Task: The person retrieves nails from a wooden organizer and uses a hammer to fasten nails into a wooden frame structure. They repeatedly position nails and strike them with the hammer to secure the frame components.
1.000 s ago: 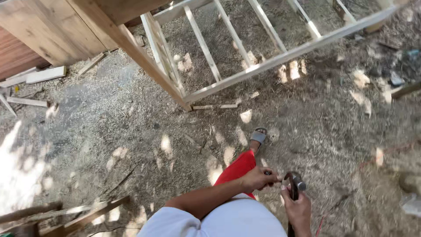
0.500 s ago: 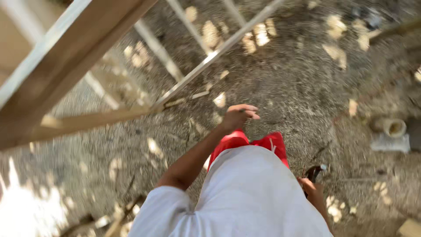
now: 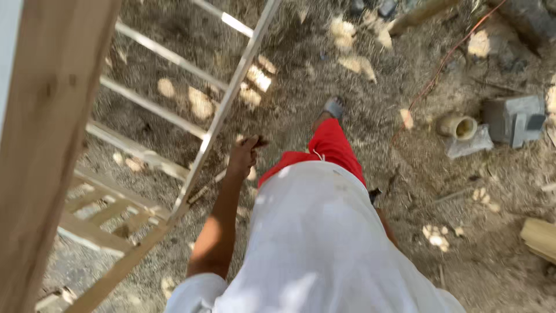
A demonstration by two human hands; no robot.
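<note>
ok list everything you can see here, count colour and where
wooden frame: one, pale wood with cross slats, lying on the ground at left
wooden post: one, light brown, close to the camera at far left
cord: one, orange, running over the dirt at upper right
pipe piece: one, pale tan, open end showing, on the ground at right
block: one, grey, just right of the pipe piece
plank end: one, pale wood, at the right edge
ground: bare grey dirt with sun patches
sandal: one, grey, on the forward foot
shorts: red
shirt: white
left hand: closed on something small and dark, beside the frame
right hand: hidden behind the body; only a small dark object shows there
</note>
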